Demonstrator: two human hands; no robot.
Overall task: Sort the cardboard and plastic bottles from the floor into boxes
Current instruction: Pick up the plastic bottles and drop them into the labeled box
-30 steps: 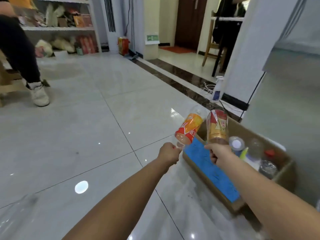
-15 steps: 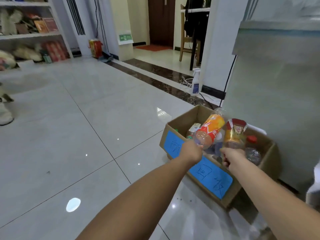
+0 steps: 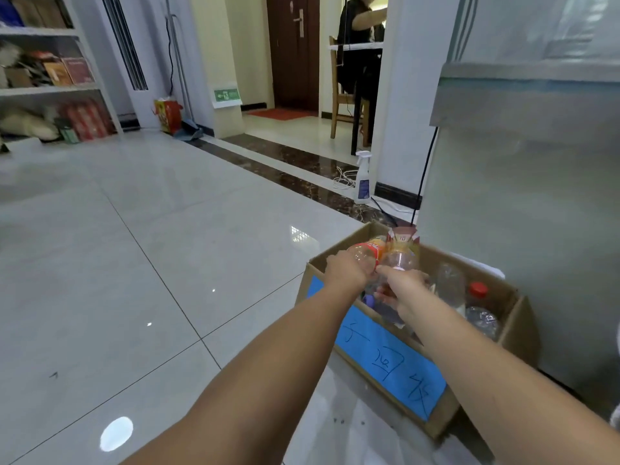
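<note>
Holding one bottle each, both hands sit over the box [image 3: 432, 421] at centre right: left hand [image 3: 349, 271] grips the orange bottle [image 3: 370, 251], right hand [image 3: 404, 290] the gold bottle [image 3: 402, 250], long axes pointing away, box directly beneath.

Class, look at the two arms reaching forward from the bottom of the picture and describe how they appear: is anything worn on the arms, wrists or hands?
Both arms are bare as far as the frame shows: no sleeves reach the forearms. The left hand and right hand wear no gloves, and no watch, bracelet or ring can be made out on the visible wrists or fingers. The picture is slightly soft, so small items cannot be ruled out.
</note>
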